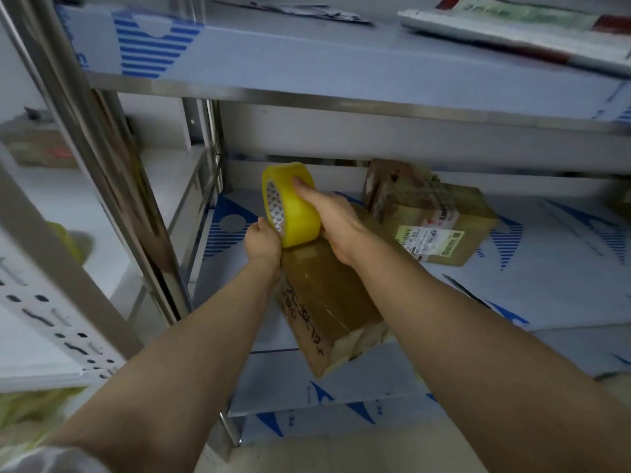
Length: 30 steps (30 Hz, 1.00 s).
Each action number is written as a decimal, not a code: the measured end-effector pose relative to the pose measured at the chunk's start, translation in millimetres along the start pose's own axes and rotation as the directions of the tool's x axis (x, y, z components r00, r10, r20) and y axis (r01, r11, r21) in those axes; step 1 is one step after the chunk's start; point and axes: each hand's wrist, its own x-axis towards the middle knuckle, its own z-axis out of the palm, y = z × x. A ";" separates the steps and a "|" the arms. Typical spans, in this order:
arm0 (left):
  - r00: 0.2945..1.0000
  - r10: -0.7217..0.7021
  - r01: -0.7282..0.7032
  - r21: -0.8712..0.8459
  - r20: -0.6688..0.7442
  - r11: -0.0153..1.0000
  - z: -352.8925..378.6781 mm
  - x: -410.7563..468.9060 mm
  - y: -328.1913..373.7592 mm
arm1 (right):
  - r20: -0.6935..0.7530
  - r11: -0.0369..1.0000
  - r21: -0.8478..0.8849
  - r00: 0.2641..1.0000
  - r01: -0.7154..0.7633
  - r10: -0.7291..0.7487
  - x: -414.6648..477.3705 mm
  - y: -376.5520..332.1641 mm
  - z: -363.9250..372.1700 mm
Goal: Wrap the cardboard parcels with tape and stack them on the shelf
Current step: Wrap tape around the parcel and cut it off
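Far over on the left stands a perforated white upright point(51, 302), and beyond it a blurred brown box point(37, 148) sits on a neighbouring rack. Next comes the steel post point(112, 186) of the shelf point(512, 302), whose boards are covered in white film with blue print. The left hand point(263, 240) is curled tight at the upper left corner of the parcel point(324, 302) and grips it there, right beneath the tape roll point(293, 206). The parcel, brown cardboard glossy with tape and marked with black handwriting down one side, is tilted on its edge over the front of the middle shelf board, between the two forearms. The yellow roll stands upright on the parcel's far end, touching it. The right hand point(327, 216) wraps round the roll from the right, thumb laid across the outer band. Further right, two labelled taped parcels point(433, 220) lie stacked on the same board, near the back. Up on the top board, blurred printed packets point(512, 29) lie flat.
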 end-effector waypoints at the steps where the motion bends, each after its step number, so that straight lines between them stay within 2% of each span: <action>1: 1.000 0.010 -0.010 0.008 0.007 1.000 1.5 -1.2 0.3 | -0.024 0.999 -0.032 0.999 0.019 -0.020 -3.8 -2.7 -0.4; 4: 0.998 0.012 -0.015 0.042 0.063 0.999 7.3 -8.8 -0.1 | -0.079 0.996 -0.081 0.996 0.028 -0.034 -20.5 -9.0 -7.8; 6: 0.998 0.022 -0.024 0.043 0.061 0.999 12.6 -11.9 -2.0 | -0.111 0.999 -0.049 0.994 -0.009 0.003 -37.9 -11.0 -19.0; 9: 0.996 0.049 -0.054 0.056 0.079 0.997 18.5 -13.4 -2.6 | -0.099 0.998 -0.029 0.994 -0.050 0.047 -72.7 -11.2 -34.8; 12: 0.997 0.048 -0.053 0.097 0.053 0.994 17.8 -9.8 -0.1 | -0.030 0.992 0.065 0.993 -0.109 0.111 -112.5 -14.7 -49.1; 18: 0.998 0.065 -0.068 0.159 0.022 0.985 16.8 -1.9 6.1 | -0.091 0.978 -0.199 0.995 -0.064 0.047 -173.8 -0.3 -87.1; 24: 0.999 0.030 -0.029 0.076 -0.014 0.997 22.1 -7.0 7.1 | -0.186 0.954 -0.287 0.982 -0.086 0.033 -203.1 32.1 -104.4; 30: 0.994 -0.075 0.086 -0.129 0.085 0.988 25.0 -7.9 6.2 | -0.192 0.973 -0.190 0.977 -0.133 0.096 -208.7 66.2 -100.2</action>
